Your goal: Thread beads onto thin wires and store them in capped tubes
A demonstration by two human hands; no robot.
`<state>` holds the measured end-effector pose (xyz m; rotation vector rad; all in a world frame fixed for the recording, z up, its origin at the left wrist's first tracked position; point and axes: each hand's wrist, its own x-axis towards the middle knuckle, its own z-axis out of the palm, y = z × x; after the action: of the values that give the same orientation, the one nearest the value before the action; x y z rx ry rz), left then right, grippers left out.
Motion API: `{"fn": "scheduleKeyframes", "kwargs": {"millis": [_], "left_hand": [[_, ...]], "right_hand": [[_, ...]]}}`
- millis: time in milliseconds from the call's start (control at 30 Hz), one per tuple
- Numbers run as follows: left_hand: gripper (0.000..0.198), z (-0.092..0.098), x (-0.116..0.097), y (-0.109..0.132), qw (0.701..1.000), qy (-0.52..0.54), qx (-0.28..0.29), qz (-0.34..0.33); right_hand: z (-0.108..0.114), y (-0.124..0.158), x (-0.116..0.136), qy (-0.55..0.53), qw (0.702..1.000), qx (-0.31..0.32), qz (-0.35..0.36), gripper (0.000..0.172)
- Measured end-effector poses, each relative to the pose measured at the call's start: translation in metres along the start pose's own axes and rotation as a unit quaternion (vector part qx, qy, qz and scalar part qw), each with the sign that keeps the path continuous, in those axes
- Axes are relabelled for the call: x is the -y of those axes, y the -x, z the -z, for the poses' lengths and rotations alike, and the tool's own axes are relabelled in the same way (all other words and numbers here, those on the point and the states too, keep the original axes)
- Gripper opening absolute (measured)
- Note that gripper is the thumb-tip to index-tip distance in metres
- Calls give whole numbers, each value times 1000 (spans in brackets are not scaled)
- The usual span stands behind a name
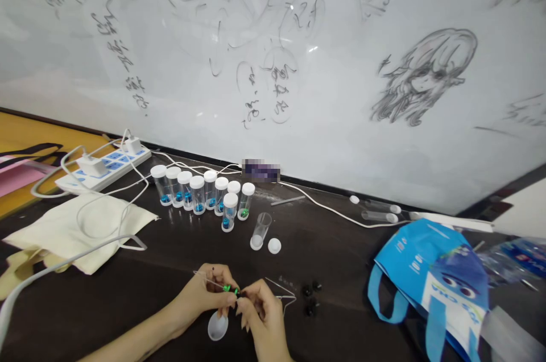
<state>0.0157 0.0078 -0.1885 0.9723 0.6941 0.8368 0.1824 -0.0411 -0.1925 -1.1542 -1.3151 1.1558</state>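
Note:
My left hand [205, 294] pinches a thin needle or wire that carries small green beads [227, 288]. My right hand [261, 308] meets it from the right, fingers pinched at the wire's tip beside a dark bead [241, 293]. Under both hands lies a small white dish [218, 326]. A clear thread [281, 289] trails off to the right of my right hand. Beyond the hands an open clear vial [259, 232] stands tilted with its white cap [274, 246] beside it. A row of capped vials [198, 194] holds blue beads; one holds green.
Loose black beads [310, 296] lie right of my hands. A blue bag [430, 279] sits at the right, a cream cloth bag [72, 231] at the left. A white power strip [104, 166] with cables lies by the scribbled whiteboard [273, 55]. Empty tubes [377, 211] lie near the wall.

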Motion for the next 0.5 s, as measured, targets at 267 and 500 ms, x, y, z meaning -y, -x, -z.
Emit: {"fn": "scheduleKeyframes", "kwargs": {"millis": [267, 500], "left_hand": [[22, 0, 0, 1, 1000, -19, -6, 1], [23, -2, -2, 1, 1000, -10, -14, 1]], "right_hand": [[-2, 1, -1, 26, 999, -28, 9, 20], [1, 1, -5, -24, 1000, 9, -6, 29]]}}
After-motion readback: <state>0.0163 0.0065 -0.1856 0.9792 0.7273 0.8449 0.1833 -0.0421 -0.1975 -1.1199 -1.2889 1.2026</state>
